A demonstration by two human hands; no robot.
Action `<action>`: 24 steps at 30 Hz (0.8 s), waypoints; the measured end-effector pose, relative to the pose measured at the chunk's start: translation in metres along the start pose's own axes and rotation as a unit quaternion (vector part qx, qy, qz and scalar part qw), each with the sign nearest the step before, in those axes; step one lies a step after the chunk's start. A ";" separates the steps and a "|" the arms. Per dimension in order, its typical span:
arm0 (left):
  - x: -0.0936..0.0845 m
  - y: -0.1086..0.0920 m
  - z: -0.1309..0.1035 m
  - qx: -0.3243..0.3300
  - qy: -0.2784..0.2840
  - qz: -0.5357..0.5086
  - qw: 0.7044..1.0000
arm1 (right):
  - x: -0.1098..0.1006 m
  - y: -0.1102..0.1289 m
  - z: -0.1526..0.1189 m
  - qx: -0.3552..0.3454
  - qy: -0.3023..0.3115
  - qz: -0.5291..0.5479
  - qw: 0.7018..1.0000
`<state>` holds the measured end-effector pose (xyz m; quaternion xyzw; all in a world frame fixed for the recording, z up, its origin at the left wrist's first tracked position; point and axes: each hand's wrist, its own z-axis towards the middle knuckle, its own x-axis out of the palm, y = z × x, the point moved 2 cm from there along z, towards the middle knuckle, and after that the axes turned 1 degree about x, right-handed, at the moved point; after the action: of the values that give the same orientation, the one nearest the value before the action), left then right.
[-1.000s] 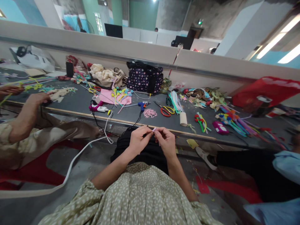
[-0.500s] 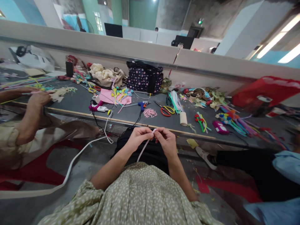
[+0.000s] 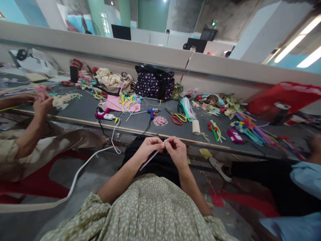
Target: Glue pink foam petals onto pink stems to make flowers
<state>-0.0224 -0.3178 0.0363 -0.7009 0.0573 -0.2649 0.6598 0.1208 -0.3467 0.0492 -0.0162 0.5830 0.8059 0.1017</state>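
In front of my lap, just below the table's front edge, my left hand [image 3: 148, 148] pinches a pale pink pipe cleaner [image 3: 149, 160] between thumb and forefinger. The fingertips of my right hand [image 3: 177, 149] close on the same pipe cleaner's upper end, almost touching the left ones. Its loose tail slants down to the left under my left hand. Fingers hide the pinched end. A heap of short pink pieces [image 3: 160, 121] lies on the table ahead, beside a blue glue gun [image 3: 151, 113] and scissors [image 3: 177, 118] with red and yellow handles.
Along the dark table [image 3: 140, 126] stand a dotted bag [image 3: 154, 83], a bundle of pipe cleaners [image 3: 188, 108], a pink sheet [image 3: 114, 103] and a purple box [image 3: 235, 136]. A white cable [image 3: 82, 167] hangs at left. Co-workers sit on both sides; one's hand [image 3: 42, 105] holds something pink.
The pipe cleaner's loose tail has swung to the left and lies flatter. My hands stay nearly in place. The left co-worker's hands have lifted a pink item.
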 end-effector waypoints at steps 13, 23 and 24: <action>0.005 -0.004 -0.001 0.133 -0.066 0.225 0.963 | -0.002 -0.006 0.004 -0.029 -0.031 -0.051 0.998; 0.007 -0.014 -0.007 0.215 -0.078 0.356 0.906 | -0.001 -0.003 0.002 -0.031 0.008 -0.025 0.999; 0.007 -0.015 -0.007 0.217 -0.075 0.362 0.904 | -0.001 -0.002 0.001 -0.039 0.005 -0.033 0.999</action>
<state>-0.0235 -0.3257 0.0528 -0.4896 0.1985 0.0393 0.8482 0.1222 -0.3453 0.0474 -0.0432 0.5509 0.8241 0.1242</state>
